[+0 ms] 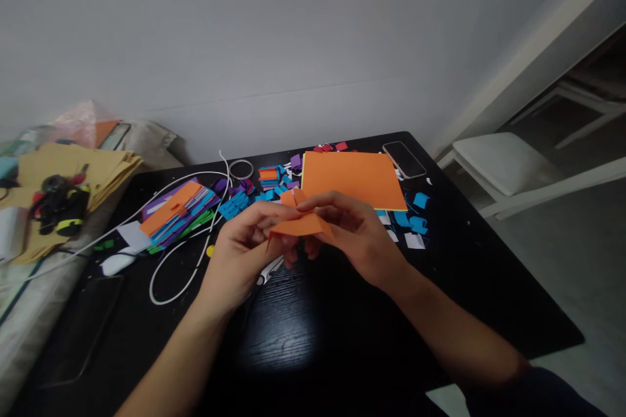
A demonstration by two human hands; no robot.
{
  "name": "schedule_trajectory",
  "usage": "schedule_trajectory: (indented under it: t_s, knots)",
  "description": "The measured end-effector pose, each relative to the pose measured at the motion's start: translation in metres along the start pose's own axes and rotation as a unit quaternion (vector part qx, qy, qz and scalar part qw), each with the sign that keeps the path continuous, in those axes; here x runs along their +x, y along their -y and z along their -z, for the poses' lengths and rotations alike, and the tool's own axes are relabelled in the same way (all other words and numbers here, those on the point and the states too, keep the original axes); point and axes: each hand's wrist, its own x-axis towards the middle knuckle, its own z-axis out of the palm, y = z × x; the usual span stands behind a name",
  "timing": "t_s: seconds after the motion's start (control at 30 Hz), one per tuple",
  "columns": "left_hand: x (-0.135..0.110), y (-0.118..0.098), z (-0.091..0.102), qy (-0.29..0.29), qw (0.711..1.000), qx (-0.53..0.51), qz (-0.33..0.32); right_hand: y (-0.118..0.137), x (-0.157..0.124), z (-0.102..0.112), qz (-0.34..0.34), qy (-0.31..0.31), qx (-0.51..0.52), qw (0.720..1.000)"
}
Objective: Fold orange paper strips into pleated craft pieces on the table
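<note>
A small folded piece of orange paper is held above the black table between both hands. My left hand pinches its left side with thumb and fingers closed. My right hand grips its right side, fingers curled over the top. Just behind the hands lies a stack of orange paper sheets. Under my left hand a pair of scissors partly shows on the table.
Small folded blue, purple and red paper pieces are scattered behind the hands. A fan of coloured paper strips and a white cable lie left. A phone rests at the back right. Brown envelopes sit far left, a white chair right.
</note>
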Motion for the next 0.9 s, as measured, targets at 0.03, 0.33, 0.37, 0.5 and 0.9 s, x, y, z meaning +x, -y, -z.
schedule_trajectory:
  t_s: [0.03, 0.33, 0.37, 0.5, 0.9]
  knots:
    - [-0.001, 0.0, 0.001, 0.01, 1.0, -0.007, -0.003, 0.0, 0.0, 0.0, 0.002, 0.009, 0.009, 1.0]
    - [-0.005, -0.01, 0.002, 0.031, 0.993, 0.075, -0.081, 0.005, -0.001, 0.014, 0.013, 0.024, -0.043, 0.999]
    - [-0.005, -0.009, 0.003, 0.024, 0.988, 0.117, -0.098, 0.006, -0.002, 0.013, 0.015, 0.008, -0.059, 0.998]
    - [-0.003, -0.005, 0.002, -0.01, 0.936, 0.306, -0.174, 0.008, -0.003, 0.003, 0.036, -0.063, -0.115, 0.991]
    - [-0.004, 0.006, -0.003, -0.123, 0.92, 0.311, -0.205, 0.009, -0.008, -0.003, 0.04, -0.115, -0.131, 0.984]
